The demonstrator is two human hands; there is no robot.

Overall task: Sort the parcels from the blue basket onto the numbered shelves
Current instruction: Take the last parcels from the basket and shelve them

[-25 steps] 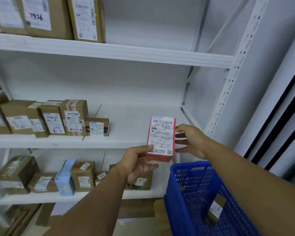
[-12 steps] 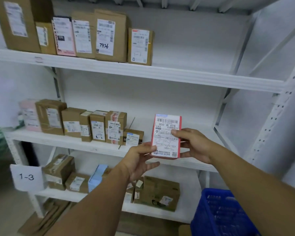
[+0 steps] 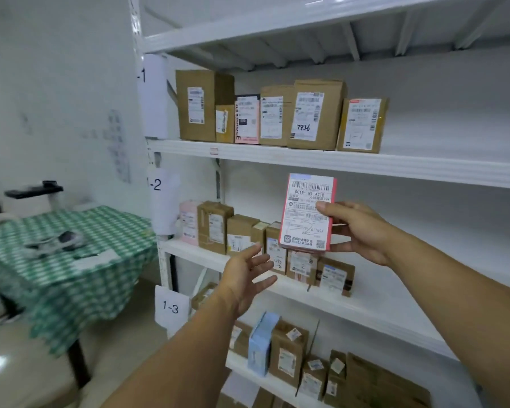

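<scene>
Rack [image 3: 365, 164]: white shelving along the wall, its tiers numbered at the left post so each parcel has a set place.
Table [image 3: 80, 228]: green checked cloth, to the left; something grey lies on it, too blurred to name.
Boxes [image 3: 215, 228]: brown cartons stand in rows, labels outward for reading.
Parcel [image 3: 306, 213]: red-edged, held up before the middle tier, label facing the person, probably to check its number.
Right hand [image 3: 362, 231]: grips the parcel's right edge, thumb across the label.
Left hand [image 3: 245, 278]: spread, empty, just below the parcel, apart from it.
Tags [image 3: 156, 185]: paper sheets reading "-2" and "1-3".
Basket: out of view.
</scene>
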